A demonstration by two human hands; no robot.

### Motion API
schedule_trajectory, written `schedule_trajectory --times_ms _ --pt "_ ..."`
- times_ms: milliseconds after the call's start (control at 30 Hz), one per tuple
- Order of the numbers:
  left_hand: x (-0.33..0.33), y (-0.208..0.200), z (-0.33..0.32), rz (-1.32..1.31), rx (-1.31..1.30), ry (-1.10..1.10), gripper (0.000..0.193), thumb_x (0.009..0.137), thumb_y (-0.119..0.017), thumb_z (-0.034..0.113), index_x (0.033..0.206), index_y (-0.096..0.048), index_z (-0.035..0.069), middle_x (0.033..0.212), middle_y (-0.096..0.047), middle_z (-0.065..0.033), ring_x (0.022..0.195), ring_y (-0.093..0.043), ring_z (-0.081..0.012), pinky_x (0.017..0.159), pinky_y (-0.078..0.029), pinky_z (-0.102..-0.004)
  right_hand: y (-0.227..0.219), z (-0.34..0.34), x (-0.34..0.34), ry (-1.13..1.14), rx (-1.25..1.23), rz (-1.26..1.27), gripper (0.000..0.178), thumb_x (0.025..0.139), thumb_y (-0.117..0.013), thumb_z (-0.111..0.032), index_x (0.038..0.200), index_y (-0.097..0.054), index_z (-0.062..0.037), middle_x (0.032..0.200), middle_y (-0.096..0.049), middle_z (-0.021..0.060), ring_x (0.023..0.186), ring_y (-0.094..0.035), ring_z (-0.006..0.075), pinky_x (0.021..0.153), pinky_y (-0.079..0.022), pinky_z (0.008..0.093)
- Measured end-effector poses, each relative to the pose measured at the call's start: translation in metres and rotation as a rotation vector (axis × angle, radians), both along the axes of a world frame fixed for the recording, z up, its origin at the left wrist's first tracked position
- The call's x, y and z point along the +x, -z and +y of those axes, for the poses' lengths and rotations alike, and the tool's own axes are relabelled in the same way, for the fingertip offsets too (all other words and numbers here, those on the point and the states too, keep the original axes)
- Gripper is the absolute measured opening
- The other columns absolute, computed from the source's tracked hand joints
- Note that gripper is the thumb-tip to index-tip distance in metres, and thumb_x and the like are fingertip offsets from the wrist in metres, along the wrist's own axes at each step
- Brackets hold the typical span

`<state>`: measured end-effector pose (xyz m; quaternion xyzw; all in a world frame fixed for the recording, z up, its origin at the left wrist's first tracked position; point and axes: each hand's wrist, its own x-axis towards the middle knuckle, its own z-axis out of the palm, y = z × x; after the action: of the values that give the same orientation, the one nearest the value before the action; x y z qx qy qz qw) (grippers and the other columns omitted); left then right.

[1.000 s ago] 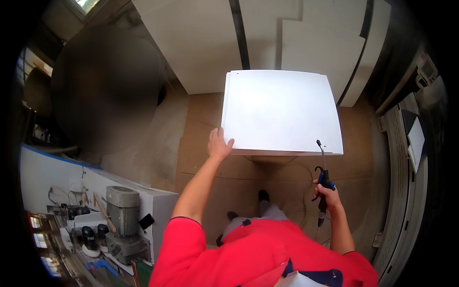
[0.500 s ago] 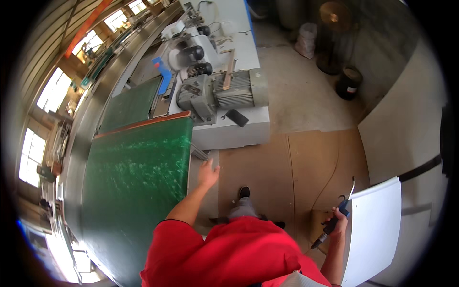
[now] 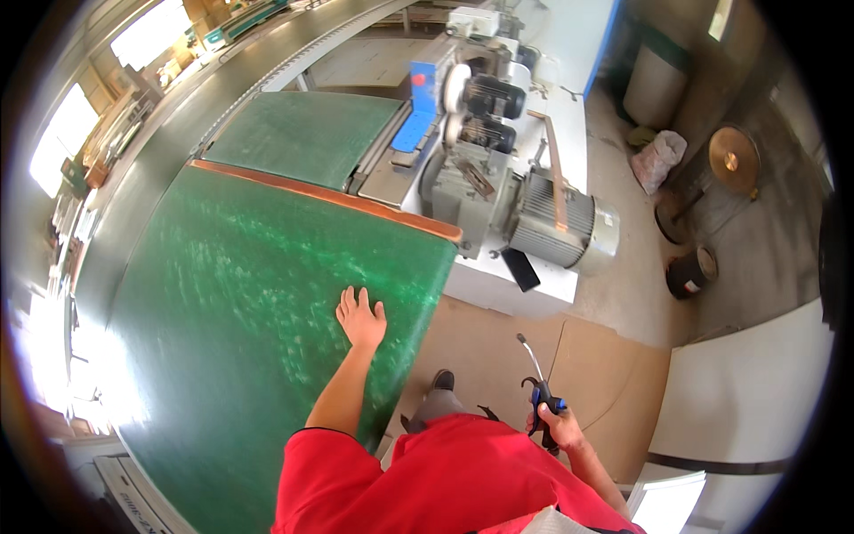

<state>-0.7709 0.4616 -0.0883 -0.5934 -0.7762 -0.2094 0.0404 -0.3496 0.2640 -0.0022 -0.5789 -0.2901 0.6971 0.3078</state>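
My left hand (image 3: 361, 319) is over the green tabletop (image 3: 240, 311), fingers spread and nothing in them; it seems to rest flat on the surface. In my right hand (image 3: 559, 429) is a black and blue air blow gun (image 3: 544, 400), its thin metal nozzle pointing up and away from me. White scuff marks or dust streak the green top. A reddish-brown strip (image 3: 329, 202) runs along the far edge of that surface, and beyond it lies a second green panel (image 3: 294, 133).
Past the table stands a machine with a large grey motor (image 3: 556, 218), black motors and a blue guard (image 3: 414, 131). A black phone (image 3: 520, 269) lies on its white base. White panels (image 3: 667, 503) stand at lower right. A black bucket (image 3: 692, 272) and a sack (image 3: 658, 161) sit on the floor.
My left hand has gone from beside the table's edge to over the green top. The blow gun in my right hand has come in from the white panels toward my body. My view has turned left.
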Motion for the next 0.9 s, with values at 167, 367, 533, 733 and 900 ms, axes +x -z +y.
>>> schedule_trajectory --times_ms 167,367,533,733,900 --pt "-0.055 0.010 0.034 -0.068 -0.016 -0.120 0.046 0.093 -0.053 0.030 0.129 -0.054 0.002 0.147 -0.039 -0.0177 0.140 -0.031 -0.0339 0.116 -0.021 -0.0489 -0.045 0.095 -0.061 -0.537 -0.011 -0.335 0.030 0.092 -0.064 -0.033 0.094 -0.063 -0.0029 0.072 -0.061 0.0035 0.063 -0.056 0.0129 0.060 -0.047 0.0299" --pt "-0.099 0.008 0.019 -0.099 -0.027 -0.207 0.047 0.095 -0.052 0.032 0.128 -0.055 0.000 0.150 -0.038 -0.0148 0.141 -0.030 -0.0316 0.117 -0.022 -0.0454 -0.022 0.144 -0.083 -0.699 0.013 -0.397 0.029 0.090 -0.067 -0.036 0.093 -0.066 -0.0070 0.063 -0.055 -0.0001 0.054 -0.051 0.0095 0.051 -0.042 0.0276" --pt "-0.088 0.006 -0.022 -0.059 -0.038 -0.258 0.050 0.094 -0.052 0.036 0.130 -0.055 0.000 0.151 -0.036 -0.0156 0.142 -0.028 -0.0322 0.117 -0.020 -0.0454 0.007 0.175 -0.081 -0.710 0.112 -0.173 0.027 0.093 -0.064 -0.028 0.082 -0.062 -0.0037 0.062 -0.057 0.0010 0.056 -0.055 0.0122 0.054 -0.045 0.0285" --pt "-0.075 0.005 -0.056 -0.046 -0.043 -0.321 0.051 0.092 -0.054 0.036 0.130 -0.055 0.001 0.151 -0.035 -0.0167 0.141 -0.029 -0.0338 0.117 -0.020 -0.0458 0.042 0.185 -0.077 -0.667 0.130 -0.020 0.026 0.096 -0.059 -0.029 0.095 -0.062 -0.0026 0.070 -0.062 0.0050 0.066 -0.061 0.0169 0.063 -0.050 0.0326" --pt "-0.075 0.000 -0.061 -0.082 -0.030 -0.354 0.047 0.087 -0.062 0.029 0.125 -0.057 0.003 0.147 -0.039 -0.0190 0.138 -0.032 -0.0386 0.114 -0.026 -0.0477 0.108 0.225 -0.034 -0.106 -0.179 0.286 0.039 0.096 -0.056 -0.044 0.104 -0.057 -0.0055 0.067 -0.054 0.0016 0.058 -0.054 0.0157 0.055 -0.048 0.0311"
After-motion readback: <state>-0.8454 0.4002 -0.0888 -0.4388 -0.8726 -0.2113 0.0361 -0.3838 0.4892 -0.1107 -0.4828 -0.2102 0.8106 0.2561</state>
